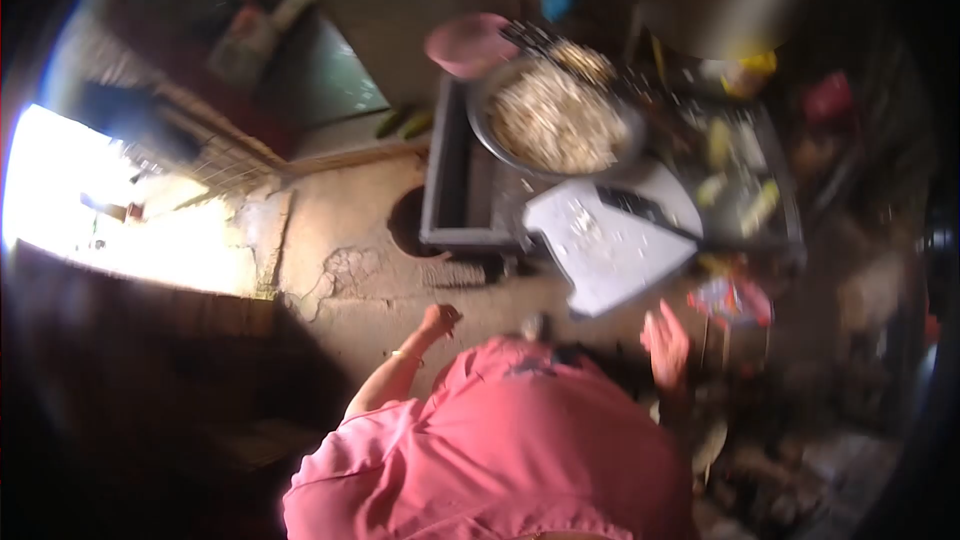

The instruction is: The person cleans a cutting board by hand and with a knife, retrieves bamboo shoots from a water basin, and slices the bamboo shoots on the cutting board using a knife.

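We see a dim space lit strongly from 1 opening [110, 215] far beyond the table's [470, 237] left edge, its glare blown to white. The floor [340, 205] nearby is pale; past the table's right edge we lose detail in shadow. Motion blur smears the shreds [560, 120] toward the far edge and softens the right hand [666, 345]. Wide-angle distortion bends the margins into black corners.
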`<state>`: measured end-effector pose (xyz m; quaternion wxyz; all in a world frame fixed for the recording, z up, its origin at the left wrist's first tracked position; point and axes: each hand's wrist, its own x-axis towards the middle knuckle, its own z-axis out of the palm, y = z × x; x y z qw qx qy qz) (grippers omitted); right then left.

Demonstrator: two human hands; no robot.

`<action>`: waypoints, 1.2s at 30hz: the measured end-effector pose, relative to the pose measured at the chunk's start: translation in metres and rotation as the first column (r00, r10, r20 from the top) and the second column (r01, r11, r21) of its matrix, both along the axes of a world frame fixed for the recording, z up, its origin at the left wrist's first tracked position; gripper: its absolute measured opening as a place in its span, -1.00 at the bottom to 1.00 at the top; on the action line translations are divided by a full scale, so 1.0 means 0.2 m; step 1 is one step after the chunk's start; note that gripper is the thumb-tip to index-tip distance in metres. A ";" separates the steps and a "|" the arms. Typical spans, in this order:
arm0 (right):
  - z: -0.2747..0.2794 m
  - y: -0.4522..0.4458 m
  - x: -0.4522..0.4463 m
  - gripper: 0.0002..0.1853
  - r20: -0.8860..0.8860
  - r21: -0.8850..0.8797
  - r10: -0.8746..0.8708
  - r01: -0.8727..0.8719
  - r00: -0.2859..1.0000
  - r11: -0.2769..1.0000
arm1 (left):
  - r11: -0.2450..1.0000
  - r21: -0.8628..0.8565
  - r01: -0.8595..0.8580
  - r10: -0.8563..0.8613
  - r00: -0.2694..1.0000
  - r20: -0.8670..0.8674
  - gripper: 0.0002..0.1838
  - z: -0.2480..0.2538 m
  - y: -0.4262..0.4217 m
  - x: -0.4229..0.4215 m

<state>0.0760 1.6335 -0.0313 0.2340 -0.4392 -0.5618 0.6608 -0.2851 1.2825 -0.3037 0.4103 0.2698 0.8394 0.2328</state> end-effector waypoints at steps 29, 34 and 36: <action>-0.67 1.56 -0.40 -0.67 0.811 0.553 0.355 -0.808 0.466 -0.204 | 0.659 0.118 -0.743 0.720 0.669 0.186 -0.63 0.89 0.92 1.14; -0.79 1.55 -0.40 -0.79 0.677 0.731 0.373 -0.638 0.635 -0.242 | 0.666 0.195 -0.720 0.712 0.692 0.122 -0.67 0.99 1.08 1.06; -0.75 1.52 -0.38 -0.80 0.671 0.700 0.462 -0.701 0.580 -0.136 | 0.665 0.238 -0.708 0.712 0.697 0.083 -0.70 0.98 1.13 0.99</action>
